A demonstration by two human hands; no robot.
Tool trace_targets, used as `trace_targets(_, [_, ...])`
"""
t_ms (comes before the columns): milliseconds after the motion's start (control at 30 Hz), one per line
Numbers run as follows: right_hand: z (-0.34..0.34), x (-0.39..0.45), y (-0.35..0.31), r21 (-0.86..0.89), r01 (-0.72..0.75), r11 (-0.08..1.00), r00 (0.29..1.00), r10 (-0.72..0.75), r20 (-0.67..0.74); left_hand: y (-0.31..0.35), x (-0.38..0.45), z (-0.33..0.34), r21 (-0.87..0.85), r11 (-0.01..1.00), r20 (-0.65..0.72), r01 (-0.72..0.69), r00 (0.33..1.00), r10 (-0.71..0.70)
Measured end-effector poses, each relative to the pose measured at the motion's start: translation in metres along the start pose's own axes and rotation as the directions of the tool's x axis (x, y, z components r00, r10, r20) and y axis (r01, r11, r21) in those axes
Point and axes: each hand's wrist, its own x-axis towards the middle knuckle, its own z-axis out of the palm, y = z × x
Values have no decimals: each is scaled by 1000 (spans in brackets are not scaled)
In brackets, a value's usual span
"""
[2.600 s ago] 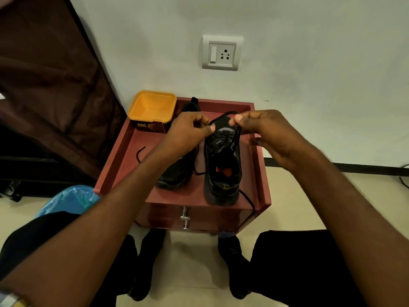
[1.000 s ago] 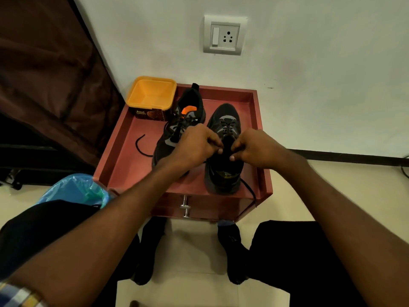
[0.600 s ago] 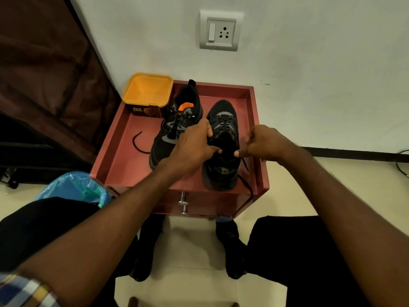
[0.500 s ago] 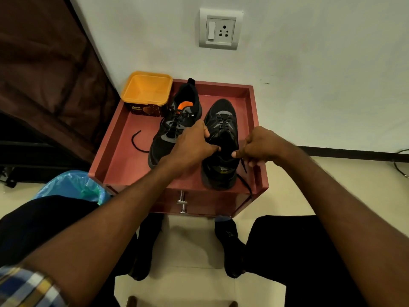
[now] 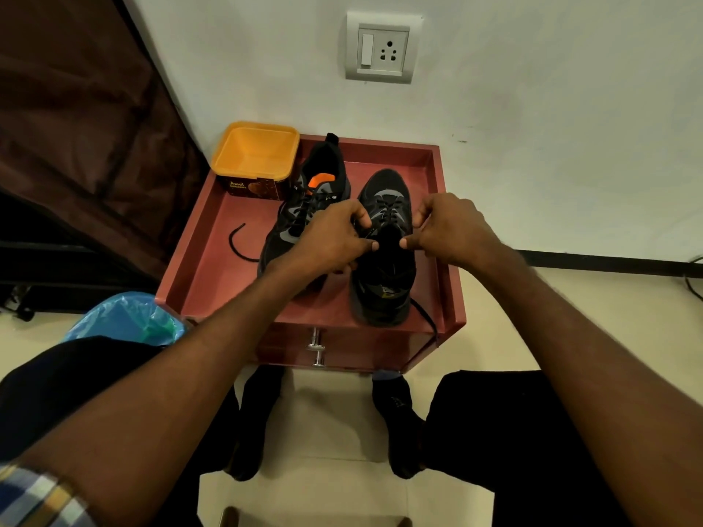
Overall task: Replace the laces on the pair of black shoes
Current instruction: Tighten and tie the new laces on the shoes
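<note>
The right-hand black shoe (image 5: 384, 268) stands on the red worktop (image 5: 213, 268), toe toward the wall. Over its tongue, the left hand (image 5: 327, 241) and right hand (image 5: 450, 232) each pinch its lace (image 5: 388, 213). The other shoe (image 5: 304, 207) lies just beside, near a yellow tub (image 5: 256, 157).

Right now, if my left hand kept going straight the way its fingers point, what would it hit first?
Probably the right hand: the left hand points across the right shoe, thumbs nearly meeting. Depth is unclear.

Head-worn camera looks steeply down, close overhead.
</note>
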Motion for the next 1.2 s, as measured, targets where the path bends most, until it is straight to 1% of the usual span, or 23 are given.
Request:
trace_targets(100, [6,1,-2,-28,-40,999,992,43,115,-1,2,5,63,998,49,13,999,-16])
trace_targets(167, [13,3,-2,-57,-47,997,990,54,127,-4,6,11,99,995,77,21,997,-28])
trace_targets(233, [21,7,-1,-106,-47,993,995,56,84,-8,9,17,119,992,48,28,998,-34])
trace_targets(300, [27,11,1,-137,-56,989,998,59,13,-12,13,24,130,991,-23,32,999,-30])
trace_targets(400, [31,18,5,-122,-55,991,995,44,-89,-13,19,33,94,996,-125,10,992,1])
trace_targets(500, [28,27,9,-63,-38,997,987,27,-160,-8,27,33,51,998,-187,-22,982,31])
trace_targets(567, [24,32,11,-31,-33,999,977,25,-213,-4,30,28,-21,999,-224,-39,974,34])
trace_targets(633, [21,38,13,-48,-26,999,961,12,-278,-2,32,20,-131,990,-237,-59,971,27])
trace_targets(667, [20,40,14,-64,-17,998,954,-3,-299,-2,31,16,-149,986,-240,-69,970,32])
trace_targets(700, [20,42,15,-80,-5,997,951,-20,-309,-3,30,11,-119,990,-245,-77,968,46])
trace_targets(733, [19,44,15,-96,4,995,950,-34,-312,-4,30,5,-50,995,-255,-85,964,69])
trace_targets(800, [19,47,18,-125,-3,992,947,-37,-319,-7,25,-8,139,987,-276,-81,954,117])
trace_targets(867, [19,51,20,-128,-35,991,944,-10,-331,-12,16,-16,347,936,-315,-57,933,174])
trace_targets(933, [18,53,21,-101,-60,993,943,23,-333,-16,2,-16,520,853,-387,34,900,200])
trace_targets(1000, [17,53,20,-80,-70,994,941,39,-336,-17,-11,-14,575,800,-478,169,863,162])
trace_targets(1033, [18,53,19,-82,-72,994,942,41,-332,-21,-16,-13,566,794,-502,224,857,116])
trace_targets(1067, [19,54,18,-91,-75,993,947,43,-318,-26,-19,-13,544,795,-498,269,866,47])
trace_targets(1133, [20,54,12,-110,-79,991,966,48,-255,-40,-19,-15,458,821,-422,341,896,-136])
trace_targets(1200, [20,55,2,-112,-70,991,978,46,-203,-52,-18,-14,378,845,-340,378,906,-253])
